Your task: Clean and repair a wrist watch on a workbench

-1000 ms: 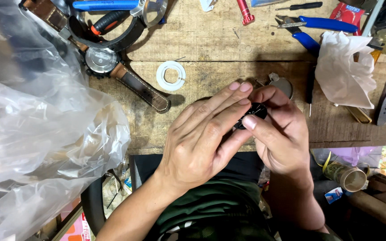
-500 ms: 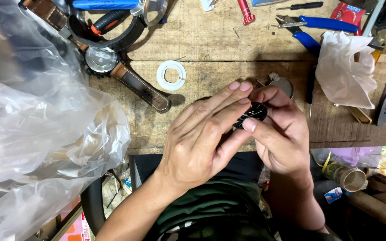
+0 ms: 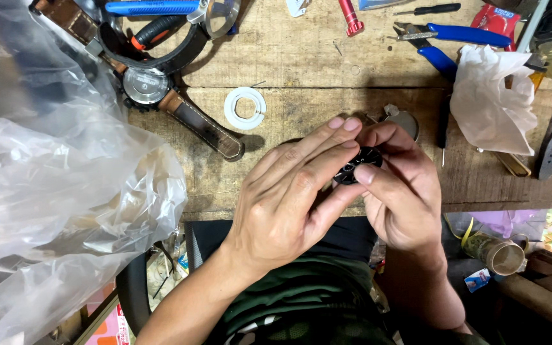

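Both hands held a small round black watch part (image 3: 358,165) just above the near edge of the worn wooden table (image 3: 301,57). The left hand (image 3: 292,195) lay over it with fingers almost straight, pressing from above; the right hand (image 3: 398,191) cupped it from below, thumb on its rim. The part looked small and smooth, so a slip could drop it off the edge into the lap. A white plastic ring (image 3: 245,108) lay near.

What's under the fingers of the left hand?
A small round black part shows between the left hand and right hand, pinched by both. Most of it is covered by the fingers, so its full shape stays hidden.
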